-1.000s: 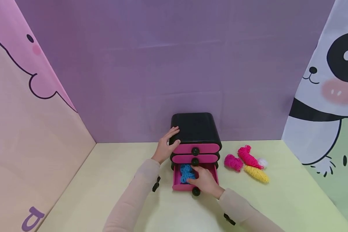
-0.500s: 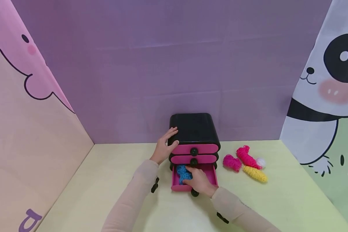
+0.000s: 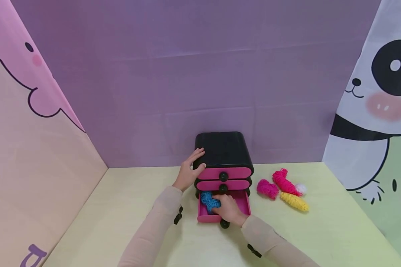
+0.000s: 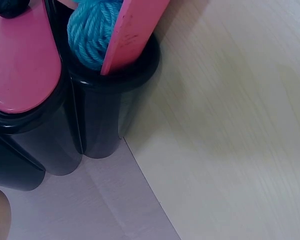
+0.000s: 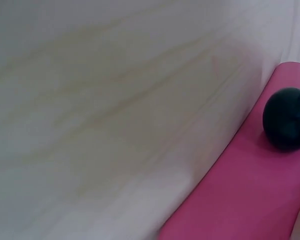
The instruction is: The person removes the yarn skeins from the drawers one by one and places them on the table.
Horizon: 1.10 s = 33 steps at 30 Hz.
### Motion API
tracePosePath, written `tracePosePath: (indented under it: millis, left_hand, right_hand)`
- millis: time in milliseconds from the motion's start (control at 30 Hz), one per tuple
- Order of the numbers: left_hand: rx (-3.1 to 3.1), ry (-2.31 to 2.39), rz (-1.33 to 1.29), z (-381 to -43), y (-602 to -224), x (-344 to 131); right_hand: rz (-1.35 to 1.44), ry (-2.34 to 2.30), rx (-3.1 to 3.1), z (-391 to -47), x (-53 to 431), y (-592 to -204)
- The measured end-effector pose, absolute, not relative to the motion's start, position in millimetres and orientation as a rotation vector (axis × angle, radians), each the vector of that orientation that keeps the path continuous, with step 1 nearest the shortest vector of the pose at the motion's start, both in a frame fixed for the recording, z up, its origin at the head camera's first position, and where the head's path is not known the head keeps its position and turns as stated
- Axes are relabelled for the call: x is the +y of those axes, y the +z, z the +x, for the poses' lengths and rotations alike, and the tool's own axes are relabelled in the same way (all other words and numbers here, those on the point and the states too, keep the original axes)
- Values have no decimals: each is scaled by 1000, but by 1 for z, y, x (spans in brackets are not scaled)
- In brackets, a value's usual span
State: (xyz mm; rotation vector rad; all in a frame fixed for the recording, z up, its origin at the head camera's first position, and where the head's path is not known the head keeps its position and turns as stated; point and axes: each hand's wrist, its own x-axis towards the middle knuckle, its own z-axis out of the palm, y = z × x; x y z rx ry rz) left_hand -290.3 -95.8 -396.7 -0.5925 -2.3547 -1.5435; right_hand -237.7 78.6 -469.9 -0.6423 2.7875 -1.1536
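A small black cabinet (image 3: 220, 150) with pink drawers stands against the back wall, its bottom drawer (image 3: 207, 219) pulled out. My left hand (image 3: 187, 174) rests over the cabinet's upper left edge, fingers lying on the top and thumb near the front corner. Inside the drawer, a skein of blue yarn (image 3: 208, 202) lies at the left side, seen also in the left wrist view as blue yarn (image 4: 92, 37) beside the drawer wall. My right hand (image 3: 230, 210) reaches into the drawer and pinches the skein's right end between thumb and fingers, partly covering it.
Right of the cabinet lie a magenta skein (image 3: 268, 189), a hot-pink skein (image 3: 285, 181), a yellow skein (image 3: 294, 201) and a white ball (image 3: 301, 189). Black round knobs stick out of the drawers, the lowest knob (image 3: 224, 223) below my right hand. A purple wall (image 3: 187, 92) stands behind.
My right hand has shifted a little left within the drawer, and the blue skein has moved towards the left wall and turned slightly. My left hand has stayed on the cabinet.
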Motion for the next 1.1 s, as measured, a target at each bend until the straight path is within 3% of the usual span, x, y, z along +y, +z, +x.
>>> tracePosePath:
  millis: [500,900,1100]
  left_hand:
    - [-2358,-1547,-585,-290,-397,-95]
    - [-2384,-1569,-609,-266,-369,-92]
    - [-2369,-1541,-591,-284,-388,-94]
  right_hand:
    - [-618,-1219,2804,-232,94,-462]
    - [-771,-975,2903,-226,117,-441]
    - [-723,-905,2940,-217,130,-432]
